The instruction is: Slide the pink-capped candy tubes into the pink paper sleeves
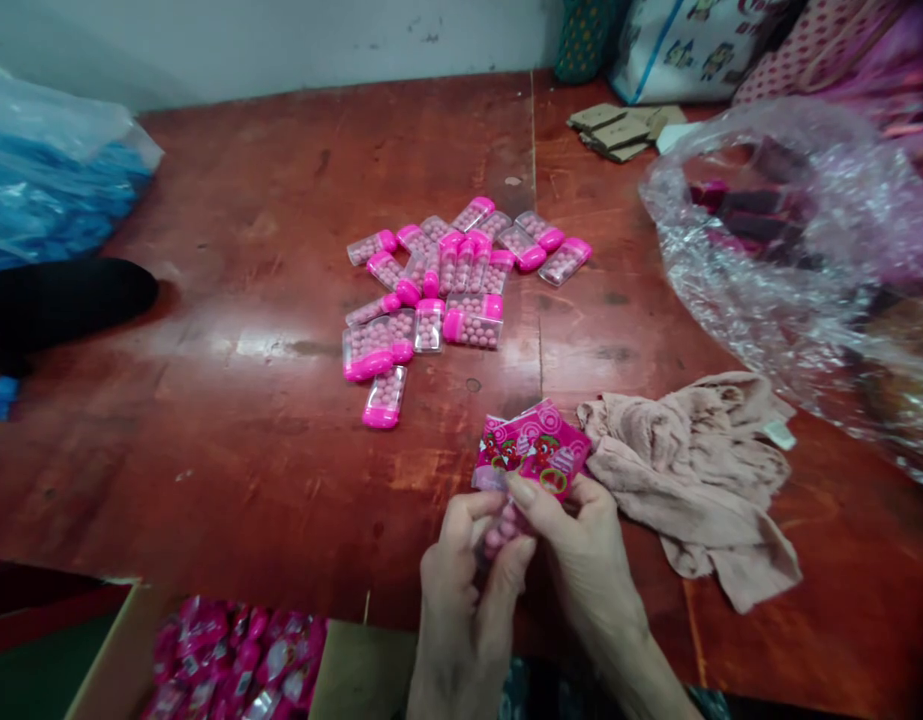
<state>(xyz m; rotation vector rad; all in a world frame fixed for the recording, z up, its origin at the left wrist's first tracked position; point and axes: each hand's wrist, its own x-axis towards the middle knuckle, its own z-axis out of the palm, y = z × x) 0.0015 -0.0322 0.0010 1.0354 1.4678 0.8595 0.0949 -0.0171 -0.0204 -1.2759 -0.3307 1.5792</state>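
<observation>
Left hand (455, 575) held a clear dispenser of pink candy balls (500, 535) above the table's near edge, while the right hand (588, 545) pinched a printed pink wrapper (543, 445) at its far end. Sleeving seemed the step in hand; the next move looked to call for a steady grip and a spread wrapper mouth. Below sat a carton (363, 670) of pink packs (236, 655). Across the red-brown wooden table (228, 430) lay a beige cloth (678, 460), then pink-capped dispensers (472, 320), a clear plastic bag (701, 270) and, behind, a pale wall (318, 40).

Surface (243, 430): passable left, between black object (71, 300) and pink-capped containers (463, 268)
Pink-capped containers: block straight ahead
Crumpled cloth (693, 460), clear bag (776, 290): crowd the right side
</observation>
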